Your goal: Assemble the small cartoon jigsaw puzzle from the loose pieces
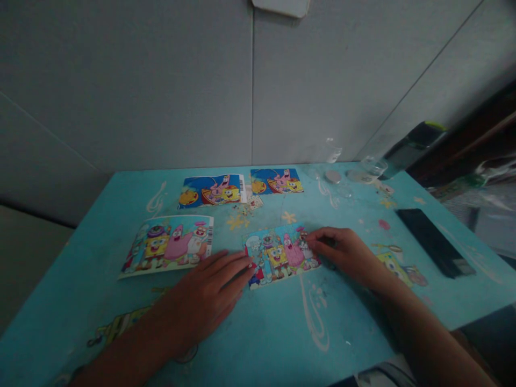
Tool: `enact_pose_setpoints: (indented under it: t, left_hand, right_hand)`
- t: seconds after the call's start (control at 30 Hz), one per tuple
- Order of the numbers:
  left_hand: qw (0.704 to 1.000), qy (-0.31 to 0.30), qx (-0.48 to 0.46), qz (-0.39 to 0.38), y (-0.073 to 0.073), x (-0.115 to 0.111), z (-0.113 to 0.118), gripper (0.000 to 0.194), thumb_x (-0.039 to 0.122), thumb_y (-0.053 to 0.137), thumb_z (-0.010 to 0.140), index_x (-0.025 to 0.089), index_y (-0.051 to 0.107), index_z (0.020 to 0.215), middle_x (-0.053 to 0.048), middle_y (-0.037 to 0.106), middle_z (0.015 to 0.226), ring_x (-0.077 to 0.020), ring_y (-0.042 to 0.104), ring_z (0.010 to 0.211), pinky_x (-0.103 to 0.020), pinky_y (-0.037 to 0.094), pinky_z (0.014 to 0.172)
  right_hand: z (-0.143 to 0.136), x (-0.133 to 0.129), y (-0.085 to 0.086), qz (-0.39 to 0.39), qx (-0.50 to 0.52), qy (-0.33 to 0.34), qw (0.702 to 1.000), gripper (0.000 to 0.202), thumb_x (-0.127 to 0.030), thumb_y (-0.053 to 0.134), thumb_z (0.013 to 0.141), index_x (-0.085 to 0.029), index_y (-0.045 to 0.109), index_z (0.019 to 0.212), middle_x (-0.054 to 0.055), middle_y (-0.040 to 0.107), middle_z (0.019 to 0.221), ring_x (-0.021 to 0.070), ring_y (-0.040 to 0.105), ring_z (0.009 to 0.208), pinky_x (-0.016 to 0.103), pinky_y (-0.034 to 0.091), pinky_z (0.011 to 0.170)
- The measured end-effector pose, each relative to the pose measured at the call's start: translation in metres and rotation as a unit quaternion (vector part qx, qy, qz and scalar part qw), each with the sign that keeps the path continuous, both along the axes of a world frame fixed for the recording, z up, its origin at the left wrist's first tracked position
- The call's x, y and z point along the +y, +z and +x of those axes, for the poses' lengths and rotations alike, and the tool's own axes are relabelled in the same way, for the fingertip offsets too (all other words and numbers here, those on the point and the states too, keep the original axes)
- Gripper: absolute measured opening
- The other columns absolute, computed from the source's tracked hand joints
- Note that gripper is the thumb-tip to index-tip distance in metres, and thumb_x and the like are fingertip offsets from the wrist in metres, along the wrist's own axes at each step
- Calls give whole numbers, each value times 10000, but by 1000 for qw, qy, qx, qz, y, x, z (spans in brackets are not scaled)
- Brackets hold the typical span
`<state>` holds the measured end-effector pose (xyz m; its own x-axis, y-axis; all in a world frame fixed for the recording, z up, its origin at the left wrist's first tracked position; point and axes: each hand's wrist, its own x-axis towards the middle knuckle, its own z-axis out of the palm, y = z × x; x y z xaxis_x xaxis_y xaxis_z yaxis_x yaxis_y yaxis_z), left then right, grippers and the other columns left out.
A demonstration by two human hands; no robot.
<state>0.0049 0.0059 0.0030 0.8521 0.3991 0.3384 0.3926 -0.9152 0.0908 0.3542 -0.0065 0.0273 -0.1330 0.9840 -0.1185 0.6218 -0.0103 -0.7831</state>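
A small cartoon picture card (278, 258), with yellow, pink and pale blue figures, lies flat on the turquoise table (266, 333) between my hands. My left hand (213, 290) lies palm down with fingers stretched out, its fingertips touching the card's left edge. At the card's upper right edge is my right hand (338, 250), thumb and forefinger pinched together; anything small between them is hidden. Left of the card lies a larger paper sheet (169, 244) bearing the same picture and a barcode strip, its edge close to my left hand.
Two blue cartoon pictures, a sheet (212, 191) and a smaller card (277, 181), lie toward the wall, with small loose bits (252, 203) nearby. Clear plastic containers (373, 166) and a dark bottle (415, 148) stand back right. A long black object (433, 242) lies at right.
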Motion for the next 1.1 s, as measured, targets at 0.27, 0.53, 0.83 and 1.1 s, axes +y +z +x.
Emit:
enact_pose_setpoints:
  t: [0.27, 0.53, 0.83, 1.1]
  left_hand:
    - [1000, -2, -4, -7, 4, -2, 3, 337, 129, 430, 1067, 123, 656, 1318, -129, 683, 1317, -274, 608, 1279, -484, 536, 1084]
    - [999, 14, 14, -39, 7, -3, 3, 303, 139, 481, 1058, 134, 649, 1311, -109, 680, 1337, -274, 605, 1295, -485, 516, 1112]
    - [999, 10, 17, -39, 5, -3, 3, 313, 122, 498, 1048, 122, 628, 1333, -115, 667, 1363, -277, 599, 1309, -505, 518, 1109]
    - [999, 6, 9, -36, 3, -2, 3, 331, 132, 502, 1048, 111, 630, 1352, -135, 654, 1378, -302, 598, 1305, -518, 529, 1097]
  right_hand:
    - [7, 2, -12, 6, -14, -7, 1000, 393, -558, 646, 950, -208, 815, 1007, 69, 803, 950, 232, 707, 800, 336, 560, 728]
    - [12, 4, -12, -9, 2, -6, 1000, 409, -595, 657, 939, -213, 800, 967, 76, 804, 976, 270, 718, 886, 369, 567, 814]
    - [16, 5, -14, -9, 1, -3, 1000, 371, -563, 653, 954, -230, 799, 1031, 76, 805, 1070, 280, 732, 957, 381, 579, 852]
    - [17, 6, -17, -9, 22, -4, 1000, 389, -558, 683, 933, -222, 796, 1095, 96, 806, 1098, 292, 739, 961, 393, 600, 820]
